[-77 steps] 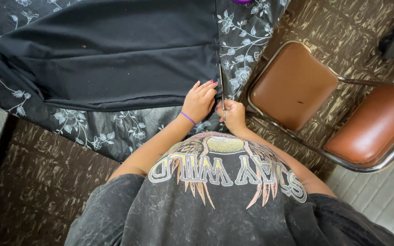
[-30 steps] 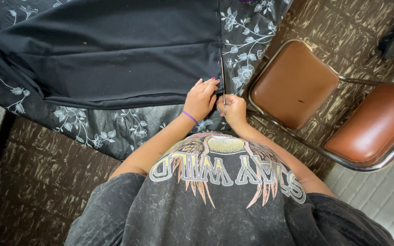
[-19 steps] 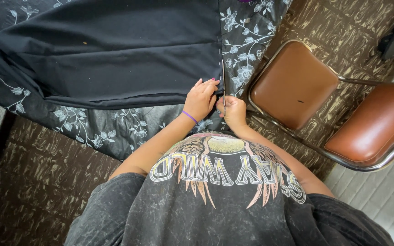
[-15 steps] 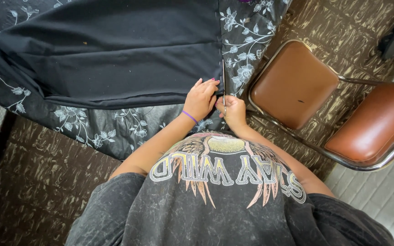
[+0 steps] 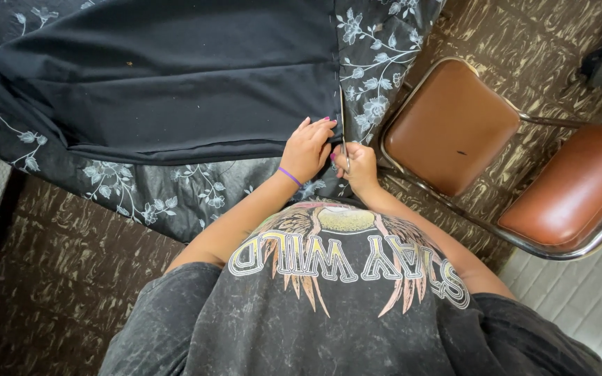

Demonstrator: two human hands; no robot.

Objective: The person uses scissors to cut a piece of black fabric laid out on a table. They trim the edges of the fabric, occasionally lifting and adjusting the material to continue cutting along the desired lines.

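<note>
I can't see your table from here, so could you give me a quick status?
Left hand flat on black fabric. Right hand gripping scissors at its edge. Nothing blocking.

black cloth (image 5: 175, 76) | grey floral sheet (image 5: 377, 63) | brown chair (image 5: 451, 125) | wristband (image 5: 289, 176) seemingly purple

Dark brown floor (image 5: 57, 278) with pale streaked pattern, folding chair (image 5: 503, 160) with brown padded seat and backrest on a chrome frame at right, pale tiled floor strip (image 5: 580, 299) at lower right, soft even daylight
</note>
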